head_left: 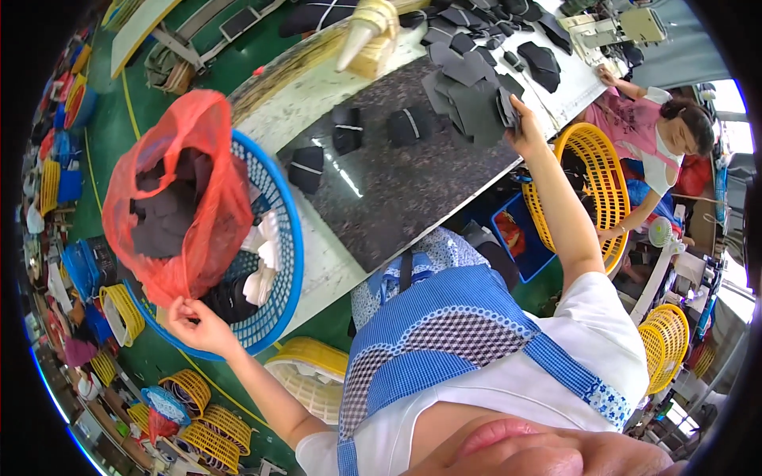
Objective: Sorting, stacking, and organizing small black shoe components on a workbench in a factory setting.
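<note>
As the head view shows, my right hand [521,131] is clamped on the edge of dark flat pieces [470,95], fanned over the slab [373,218]. My left hand [200,327] is curled at the red bag [225,186]; whether it pinches, I cannot tell. Three white-banded bundles [347,136] seem finished; the pieces at my right, still unbanded, I judge remaining.

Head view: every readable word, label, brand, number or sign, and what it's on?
No text is legible.
Pink apron at right: dark print, too small and blurred to read.
Red plastic bag: no lettering visible.
Dark grey cut pieces in the right hand: no lettering visible.
</note>
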`<action>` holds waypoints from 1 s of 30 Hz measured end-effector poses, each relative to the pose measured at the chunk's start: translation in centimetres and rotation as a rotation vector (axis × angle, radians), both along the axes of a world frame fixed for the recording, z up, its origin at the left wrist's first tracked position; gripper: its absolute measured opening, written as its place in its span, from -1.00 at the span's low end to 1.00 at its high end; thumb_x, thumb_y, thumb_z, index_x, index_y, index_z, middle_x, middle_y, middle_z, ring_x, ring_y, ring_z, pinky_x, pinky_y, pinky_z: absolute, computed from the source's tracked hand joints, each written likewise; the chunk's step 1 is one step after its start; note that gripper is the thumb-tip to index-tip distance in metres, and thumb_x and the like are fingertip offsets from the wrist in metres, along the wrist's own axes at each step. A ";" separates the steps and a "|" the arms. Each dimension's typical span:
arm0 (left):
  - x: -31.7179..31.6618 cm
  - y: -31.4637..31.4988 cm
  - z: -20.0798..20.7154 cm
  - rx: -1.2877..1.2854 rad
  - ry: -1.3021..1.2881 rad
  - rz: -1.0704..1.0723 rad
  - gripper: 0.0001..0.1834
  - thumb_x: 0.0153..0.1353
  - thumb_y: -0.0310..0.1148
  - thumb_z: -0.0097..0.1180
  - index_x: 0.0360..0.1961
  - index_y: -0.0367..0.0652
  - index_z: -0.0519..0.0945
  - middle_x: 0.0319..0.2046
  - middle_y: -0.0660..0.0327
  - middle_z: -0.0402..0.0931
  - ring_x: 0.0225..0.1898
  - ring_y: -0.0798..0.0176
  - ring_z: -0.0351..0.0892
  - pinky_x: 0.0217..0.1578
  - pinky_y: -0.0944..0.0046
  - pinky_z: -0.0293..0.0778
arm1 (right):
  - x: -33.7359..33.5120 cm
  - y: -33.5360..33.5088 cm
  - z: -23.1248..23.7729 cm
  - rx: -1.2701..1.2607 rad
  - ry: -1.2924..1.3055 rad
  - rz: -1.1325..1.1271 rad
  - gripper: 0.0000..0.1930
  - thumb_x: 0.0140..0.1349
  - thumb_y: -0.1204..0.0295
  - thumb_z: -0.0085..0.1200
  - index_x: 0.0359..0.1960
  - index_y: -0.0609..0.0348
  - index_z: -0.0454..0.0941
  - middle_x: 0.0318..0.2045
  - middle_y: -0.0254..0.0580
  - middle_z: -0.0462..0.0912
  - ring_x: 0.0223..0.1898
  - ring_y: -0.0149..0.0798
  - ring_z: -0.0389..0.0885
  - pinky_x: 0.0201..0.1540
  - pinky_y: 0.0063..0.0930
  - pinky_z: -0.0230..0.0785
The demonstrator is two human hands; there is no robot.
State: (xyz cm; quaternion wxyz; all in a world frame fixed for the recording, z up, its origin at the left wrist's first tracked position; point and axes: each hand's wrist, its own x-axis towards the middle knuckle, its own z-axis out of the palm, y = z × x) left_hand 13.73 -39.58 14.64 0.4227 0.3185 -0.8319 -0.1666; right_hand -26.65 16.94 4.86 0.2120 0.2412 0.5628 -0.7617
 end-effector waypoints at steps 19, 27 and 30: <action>21.2 34.8 -32.0 1.662 -0.298 -0.111 -0.93 0.07 -0.62 0.31 -0.44 -0.27 0.65 -0.57 0.19 0.62 -0.60 0.31 0.57 -0.52 0.28 0.53 | 6.5 -3.1 -5.2 0.770 1.132 0.843 -0.79 0.24 0.47 0.15 -0.10 0.13 0.50 -0.40 -0.14 0.53 -0.34 -0.03 0.61 -0.36 -0.24 0.48; 15.5 44.6 -48.9 1.594 -1.254 0.067 -0.66 0.27 -0.28 0.15 0.02 -0.20 0.63 0.03 0.03 0.59 -0.14 0.10 0.64 -0.08 -0.02 0.55 | 6.5 -3.1 -7.4 0.926 1.362 0.994 -0.84 0.17 0.51 0.16 -0.20 0.13 0.53 -0.41 -0.18 0.51 -0.38 -0.07 0.57 -0.40 -0.25 0.45; 13.1 46.5 -52.7 1.596 -1.153 -0.042 -0.65 0.26 -0.29 0.16 0.03 -0.21 0.62 0.03 0.03 0.59 -0.12 0.09 0.64 -0.07 -0.02 0.54 | 6.2 -3.1 -7.0 0.952 1.403 1.015 -0.85 0.14 0.56 0.15 -0.24 0.16 0.54 -0.45 -0.17 0.49 -0.44 -0.09 0.54 -0.43 -0.27 0.41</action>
